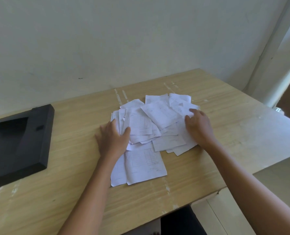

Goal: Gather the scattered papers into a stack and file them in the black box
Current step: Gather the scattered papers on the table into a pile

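Both hands lie on a loose heap of papers [146, 133] in the middle of the desk [225, 133]. Left hand [113, 138] rests palm down on the near-left edge of the heap, fingers spread flat, gripping nothing. Right hand [198, 127] sits on the far-right side of the heap, its fingers curled over the edge of a sheet there; whether it actually pinches that sheet cannot be told. Between the two hands the white sheets overlap at odd angles, some showing faint printed tables and handwriting. Just nearer than the left hand, under its forearm, two larger sheets stick out toward the person. Well off to the left of the left hand lies the black box [20, 141], apart from the papers, on the same desk.
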`<state>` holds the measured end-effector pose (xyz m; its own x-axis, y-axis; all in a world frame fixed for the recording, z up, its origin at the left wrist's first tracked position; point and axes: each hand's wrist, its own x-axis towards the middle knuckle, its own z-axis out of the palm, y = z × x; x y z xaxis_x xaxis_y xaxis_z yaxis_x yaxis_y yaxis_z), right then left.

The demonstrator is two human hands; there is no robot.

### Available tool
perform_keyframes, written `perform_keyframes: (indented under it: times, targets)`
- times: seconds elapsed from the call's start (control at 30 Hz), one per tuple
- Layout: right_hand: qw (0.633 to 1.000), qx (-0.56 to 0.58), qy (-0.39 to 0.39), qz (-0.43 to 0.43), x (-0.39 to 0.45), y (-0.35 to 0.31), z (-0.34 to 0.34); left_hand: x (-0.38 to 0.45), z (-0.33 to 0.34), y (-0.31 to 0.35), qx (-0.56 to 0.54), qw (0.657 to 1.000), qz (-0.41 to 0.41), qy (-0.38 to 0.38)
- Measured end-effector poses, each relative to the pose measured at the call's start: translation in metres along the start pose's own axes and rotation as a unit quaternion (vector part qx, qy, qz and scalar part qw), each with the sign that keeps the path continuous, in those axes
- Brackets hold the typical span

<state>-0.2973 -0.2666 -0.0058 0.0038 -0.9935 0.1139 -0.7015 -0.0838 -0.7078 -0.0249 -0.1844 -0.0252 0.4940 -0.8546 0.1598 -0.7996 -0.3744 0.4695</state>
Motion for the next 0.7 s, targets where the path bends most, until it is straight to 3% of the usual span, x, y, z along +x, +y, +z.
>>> perform_keyframes:
  times: [0.1, 0.23, 0.3, 0.4, 0.5, 0.6, 0.7]
  targets:
    - [0.999, -0.025, -0.020, 0.035, 0.017, 0.009, -0.007, 0.010, -0.005, 0.003, 0.008, 1.000, -0.013, 0.006]
    - [0.997, -0.025, -0.073, -0.002, 0.039, 0.005, -0.001, 0.014, 0.007, 0.017, 0.022, 0.999, -0.010, -0.036]
    - [0.997, 0.011, -0.071, -0.006, 0.053, 0.006, -0.002, 0.016, 0.007, 0.020, 0.000, 0.999, 0.006, -0.041]
    - [0.998, 0.033, -0.038, 0.024, 0.077, 0.013, -0.008, 0.020, -0.002, 0.023, -0.085, 0.996, -0.039, -0.005]
    - [0.999, -0.017, -0.040, 0.008, 0.094, 0.015, -0.002, 0.033, 0.005, 0.023, -0.039, 0.998, -0.038, 0.012]
    - [0.991, -0.117, -0.051, -0.026, 0.100, 0.019, 0.013, 0.040, 0.021, 0.029, 0.032, 0.998, -0.053, -0.015]
    - [0.988, -0.142, -0.041, -0.046, 0.103, 0.021, 0.019, 0.043, 0.032, 0.039, 0.034, 0.997, -0.054, -0.034]
